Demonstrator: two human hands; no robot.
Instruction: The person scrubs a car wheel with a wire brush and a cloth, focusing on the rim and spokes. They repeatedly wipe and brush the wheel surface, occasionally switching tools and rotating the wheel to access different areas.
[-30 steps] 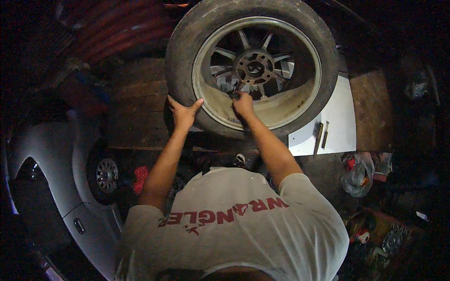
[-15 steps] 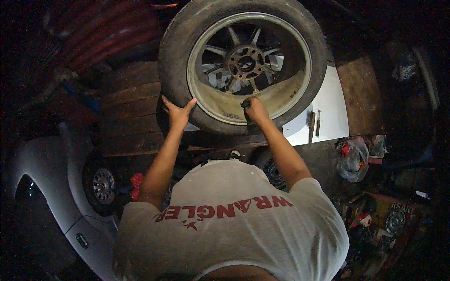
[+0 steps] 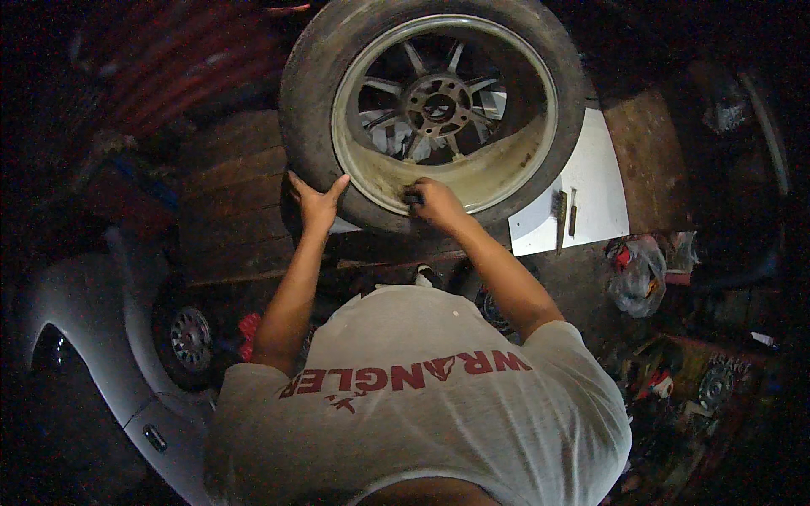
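A car wheel (image 3: 439, 169), a spoked alloy rim with its dark tire (image 3: 310, 126) on, is tilted so that its hollow inner side faces me. My left hand (image 3: 319, 207) grips the tire's near left edge, thumb on the sidewall and fingers round the tread. Inside the lower lip of the rim, my right hand (image 3: 437, 204) is closed on a small dark object (image 3: 413, 196). That object touches the pale, stained inner barrel; most of it is hidden by the fingers, and its kind cannot be made out.
Wooden planks (image 3: 236, 198) and a white board (image 3: 591, 181) lie by the wheel, with two slim tools (image 3: 562, 219) on the board. A plastic bag (image 3: 637, 278) is at right. On the left stands a silver car (image 3: 110, 329), near another wheel (image 3: 191, 337).
My right hand has slid left along the inside of the rim with the dark object. My left hand keeps its grip on the tire.
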